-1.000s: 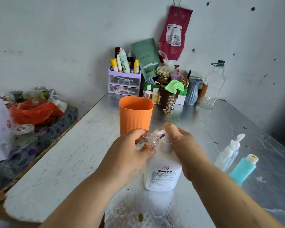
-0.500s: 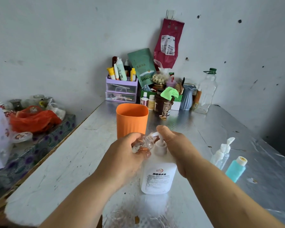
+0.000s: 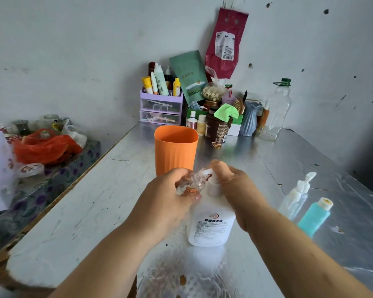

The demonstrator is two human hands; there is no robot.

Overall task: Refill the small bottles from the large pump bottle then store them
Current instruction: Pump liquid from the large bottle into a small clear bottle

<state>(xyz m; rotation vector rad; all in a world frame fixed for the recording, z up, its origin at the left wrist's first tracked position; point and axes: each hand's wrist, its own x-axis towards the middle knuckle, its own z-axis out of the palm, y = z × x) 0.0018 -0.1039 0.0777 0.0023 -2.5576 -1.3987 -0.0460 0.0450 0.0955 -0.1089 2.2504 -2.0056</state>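
Note:
The large white pump bottle (image 3: pixel 211 224) stands on the metal table (image 3: pixel 95 201) in front of me. My right hand (image 3: pixel 239 188) lies over its pump head, fingers curled round it. Tilted at the pump's spout is a small clear bottle (image 3: pixel 192 183) with orange print, which my left hand (image 3: pixel 166 203) grips. To the right, a small clear pump bottle (image 3: pixel 297 194) and a small teal bottle (image 3: pixel 314 218) with a cream cap lie on the table.
An orange cup (image 3: pixel 176 149) stands just behind my hands. At the back wall are a purple drawer organiser (image 3: pixel 160 106) with tubes, jars, a blue vase and a tall clear bottle (image 3: pixel 277 110). A red bag (image 3: pixel 45 147) and jars sit on a lower surface left.
Both hands keep the same hold on the small bottle and the pump head. Only the view has shifted a little.

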